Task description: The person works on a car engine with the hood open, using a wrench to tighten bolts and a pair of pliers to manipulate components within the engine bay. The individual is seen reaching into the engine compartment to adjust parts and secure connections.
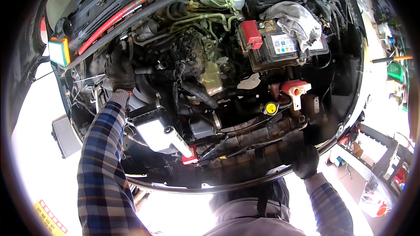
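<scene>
– what's being done here?
– work around the engine (pixel 192 61), i'd say: a reach in on its left side. the left hand (pixel 119 73), gloved, is just beside a black hose (pixel 143 70) and near a thin rod (pixel 89 78).
– gripping anything?
– can't tell. its back is toward us and the fingertips are lost among dark parts.
– and the right hand (pixel 305 162)?
– gloved too, well apart from the left, at the front edge (pixel 245 185). it's dark and blurred, so i can't tell whether it's closed on anything.
– what does the next move call for?
– in my judgement, a sure feel from the left fingers, since sight looks poor there.
– anything to mind?
– the white tube (pixel 178 142), its end at the red block (pixel 190 160); a careless elbow could knock it. the rag (pixel 293 19) on the battery (pixel 282 44) is well clear.
</scene>
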### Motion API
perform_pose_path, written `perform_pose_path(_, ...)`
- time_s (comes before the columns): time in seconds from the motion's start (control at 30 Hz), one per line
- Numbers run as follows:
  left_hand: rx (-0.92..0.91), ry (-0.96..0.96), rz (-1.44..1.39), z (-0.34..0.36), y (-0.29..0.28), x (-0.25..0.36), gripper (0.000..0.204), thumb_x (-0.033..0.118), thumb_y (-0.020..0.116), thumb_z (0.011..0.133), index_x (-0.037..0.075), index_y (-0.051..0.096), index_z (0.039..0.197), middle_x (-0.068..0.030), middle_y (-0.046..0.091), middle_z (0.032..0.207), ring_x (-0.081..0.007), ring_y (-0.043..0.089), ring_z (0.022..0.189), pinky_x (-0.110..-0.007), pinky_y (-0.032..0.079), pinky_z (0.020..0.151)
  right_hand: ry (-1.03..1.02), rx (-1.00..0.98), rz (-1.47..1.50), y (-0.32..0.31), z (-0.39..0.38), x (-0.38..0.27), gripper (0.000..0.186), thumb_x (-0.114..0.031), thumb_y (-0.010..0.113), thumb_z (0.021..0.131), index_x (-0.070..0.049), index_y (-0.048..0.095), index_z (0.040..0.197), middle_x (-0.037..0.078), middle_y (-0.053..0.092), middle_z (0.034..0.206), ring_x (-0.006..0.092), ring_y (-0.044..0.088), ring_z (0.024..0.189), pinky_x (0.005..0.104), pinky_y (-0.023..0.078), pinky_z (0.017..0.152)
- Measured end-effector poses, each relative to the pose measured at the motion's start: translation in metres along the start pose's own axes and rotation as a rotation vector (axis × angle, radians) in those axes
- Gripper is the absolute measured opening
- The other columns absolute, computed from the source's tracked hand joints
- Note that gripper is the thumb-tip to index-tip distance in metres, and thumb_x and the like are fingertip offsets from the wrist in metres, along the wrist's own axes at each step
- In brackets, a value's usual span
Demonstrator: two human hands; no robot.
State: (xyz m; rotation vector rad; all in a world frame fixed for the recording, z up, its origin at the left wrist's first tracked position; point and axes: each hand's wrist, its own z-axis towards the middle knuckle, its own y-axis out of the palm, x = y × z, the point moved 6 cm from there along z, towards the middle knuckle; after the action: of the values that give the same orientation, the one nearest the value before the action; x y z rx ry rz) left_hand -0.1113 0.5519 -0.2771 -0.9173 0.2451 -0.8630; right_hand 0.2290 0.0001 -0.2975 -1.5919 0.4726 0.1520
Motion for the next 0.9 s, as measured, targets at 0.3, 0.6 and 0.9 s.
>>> perform_pose_path(0.3, 0.015, -0.003, 0.011, 0.002, 0.000, 0.003, 0.042, 0.029, 0.051, 0.101, 0.003, 0.065, 0.131, -0.0240, 0.067, 0.126, -0.0428, 0.063, 0.118, -0.050, 0.050, 0.101, -0.010, -0.012, -0.036, 0.006, -0.010, 0.006, 0.044, -0.012, 0.068, 0.070, -0.015, 0.069, 0.113, 0.014, 0.067, 0.115, 0.0405, 0.064, 0.096, 0.0508, 0.054, 0.078)
perform_pose_path(0.6, -0.029, -0.098, -0.009, 0.001, 0.006, -0.012, 0.049, 0.039, 0.048, 0.104, 0.003, 0.063, 0.134, -0.0235, 0.066, 0.129, -0.0437, 0.060, 0.123, -0.051, 0.047, 0.105, 0.030, 0.031, 0.022, -0.008, 0.008, -0.007, 0.039, -0.010, 0.068, 0.068, -0.016, 0.071, 0.106, 0.013, 0.069, 0.107, 0.0385, 0.065, 0.093, 0.0502, 0.054, 0.078)
perform_pose_path(0.9, -0.130, -0.111, 0.096, -0.005, 0.012, -0.014, 0.050, 0.033, 0.049, 0.103, 0.005, 0.055, 0.145, -0.0190, 0.062, 0.140, -0.0350, 0.059, 0.130, -0.044, 0.047, 0.109, 0.061, 0.042, -0.009, -0.011, 0.008, -0.003, 0.044, -0.011, 0.068, 0.066, -0.014, 0.071, 0.110, 0.014, 0.068, 0.111, 0.0387, 0.065, 0.093, 0.0502, 0.055, 0.078)
